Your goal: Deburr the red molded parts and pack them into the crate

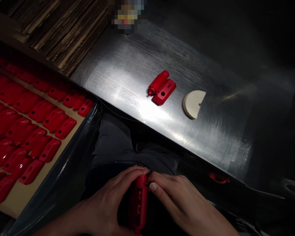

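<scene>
While a red plastic casing (138, 204) is held between both hands, just in front of the near edge of a brushed steel worktop (127, 82), the fingers are closed narrowly upon it. The left hand (108, 196) is curled round the casing's upper part from one side, and the right hand (179, 200) is pressed against the opposite side, with its thumb and fingers pinched near the top. A small dark tip is seen beside the right thumb, but whether a tool is held there cannot be told. Whether work on the held casing is complete also cannot be determined.

Left of the worktop, a tray (9, 200) floored with tan card is set within a black plastic liner (64, 173). Many red casings are laid in close diagonal rows across it, with their holes facing up, and its far end is lost in shadow. Beyond the tray, along the worktop's left edge, a stack of corrugated cardboard sheets (64, 29) is piled.

On the worktop, a red cylindrical part (158, 82) is found touching a flat red plate (164, 92), apparently unjoined, and a cream half-disc (194, 104) lies just beside them. A red loop (218, 178) is seen below the worktop's near edge.
</scene>
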Demonstrator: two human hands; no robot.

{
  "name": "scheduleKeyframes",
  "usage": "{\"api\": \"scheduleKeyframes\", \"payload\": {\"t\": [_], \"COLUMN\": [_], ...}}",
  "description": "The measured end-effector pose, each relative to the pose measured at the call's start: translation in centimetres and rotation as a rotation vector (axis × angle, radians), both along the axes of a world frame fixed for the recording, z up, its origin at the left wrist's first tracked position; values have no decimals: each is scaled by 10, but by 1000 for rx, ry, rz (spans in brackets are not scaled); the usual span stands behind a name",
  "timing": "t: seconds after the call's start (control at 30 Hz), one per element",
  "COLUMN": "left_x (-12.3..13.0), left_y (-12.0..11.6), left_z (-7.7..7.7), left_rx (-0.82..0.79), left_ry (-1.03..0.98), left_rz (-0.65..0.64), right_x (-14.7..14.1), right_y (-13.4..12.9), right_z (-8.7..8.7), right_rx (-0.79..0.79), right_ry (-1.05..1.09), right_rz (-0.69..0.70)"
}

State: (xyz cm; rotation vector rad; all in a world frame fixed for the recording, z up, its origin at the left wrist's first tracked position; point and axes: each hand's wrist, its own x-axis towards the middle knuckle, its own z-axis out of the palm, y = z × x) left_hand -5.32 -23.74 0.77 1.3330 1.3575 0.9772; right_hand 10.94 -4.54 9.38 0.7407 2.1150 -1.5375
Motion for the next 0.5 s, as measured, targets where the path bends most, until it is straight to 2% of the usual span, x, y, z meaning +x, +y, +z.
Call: {"api": "scheduleKeyframes", "payload": {"t": [0.27,0.4,0.5], "left_x": [1,0,1], "left_y": [2,2,-1], "left_z": [2,5,4], "left_rx": [40,44,36], "left_ry": [0,20,36], "left_rz": [70,55,34], "right_x": [-9,-8,-9], "right_y": [-3,-8,-9], "right_z": [0,0,1], "right_rx": [97,170,155], "right_ry": [-49,-74,-105], "right_rz": [149,166,190]}}
